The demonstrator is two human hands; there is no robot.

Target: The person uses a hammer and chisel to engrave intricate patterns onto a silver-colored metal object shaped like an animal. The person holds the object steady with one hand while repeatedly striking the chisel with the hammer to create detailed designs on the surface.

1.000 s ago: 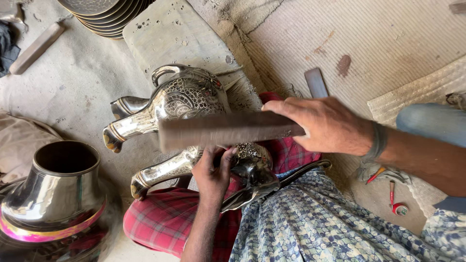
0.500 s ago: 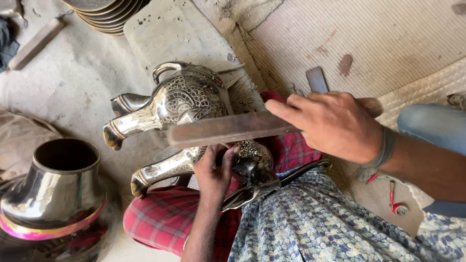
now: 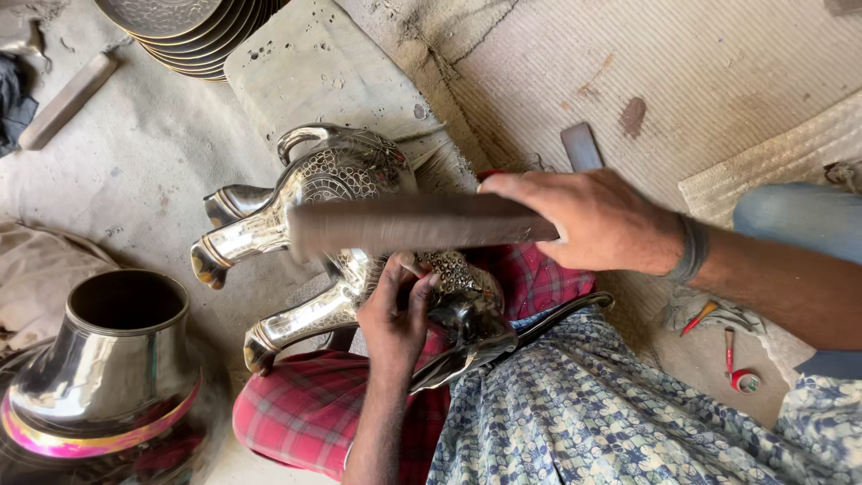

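My right hand (image 3: 597, 220) grips a long flat dark bar (image 3: 409, 223), held level and blurred above the metalwork. My left hand (image 3: 395, 310) presses its fingertips on an engraved silver jug (image 3: 462, 296) that lies in my lap on a red checked cloth (image 3: 296, 409). A second engraved silver jug (image 3: 328, 175) with a curved handle and a long neck lies just beyond it on the floor. The bar hides part of both jugs.
A shiny flared metal vase (image 3: 112, 359) with a pink band stands at the lower left. Stacked metal plates (image 3: 193, 31) lie at the top. A flat metal piece (image 3: 582, 145), a wooden stick (image 3: 67, 99) and small red tools (image 3: 732, 355) lie on the mats.
My right hand and the bar have risen and shifted a little between frames, with motion blur on the bar. The left hand stays on the jug in my lap.
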